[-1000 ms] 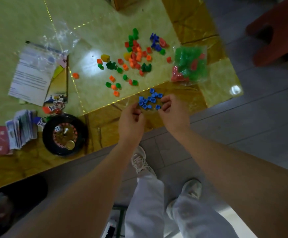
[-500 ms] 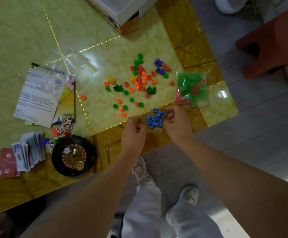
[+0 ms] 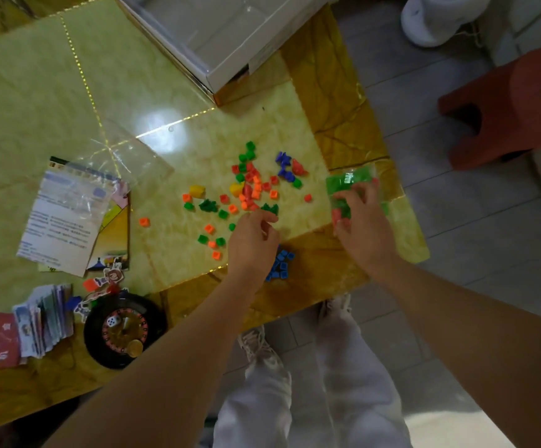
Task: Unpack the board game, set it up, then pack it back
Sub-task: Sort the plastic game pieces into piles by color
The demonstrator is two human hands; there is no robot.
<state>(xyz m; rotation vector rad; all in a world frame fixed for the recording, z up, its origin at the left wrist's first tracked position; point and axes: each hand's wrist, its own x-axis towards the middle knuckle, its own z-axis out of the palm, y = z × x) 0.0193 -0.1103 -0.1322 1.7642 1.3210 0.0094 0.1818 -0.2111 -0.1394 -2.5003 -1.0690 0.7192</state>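
Dozens of small plastic pieces [image 3: 253, 185] in orange, green and red lie scattered on the yellow table [image 3: 52, 92]. A little heap of blue pieces [image 3: 282, 265] sits near the front edge, partly under the left hand [image 3: 253, 240]. This hand is low over the heap with curled fingers. Whether it holds a piece I cannot tell, because the fingertips are hidden from the head camera. The right hand [image 3: 364, 221] grasps the bag of green pieces [image 3: 348, 184], its fingers closed on the plastic, near the right border of the table.

I see the main danger at the edges. The blue heap is close to the front edge, so a sweep of the left wrist could push some pieces to the floor [image 3: 456, 221], where they are easy to lose. The bag looks thin and soft. If its mouth is open and the hand lifts it from the wrong end, I think the green pieces would pour out and mix with the loose colours. It also lies near the table corner, so a slip of the fingers could send it down. The game box [image 3: 217, 37] stands open at the far side, well apart from both hands.
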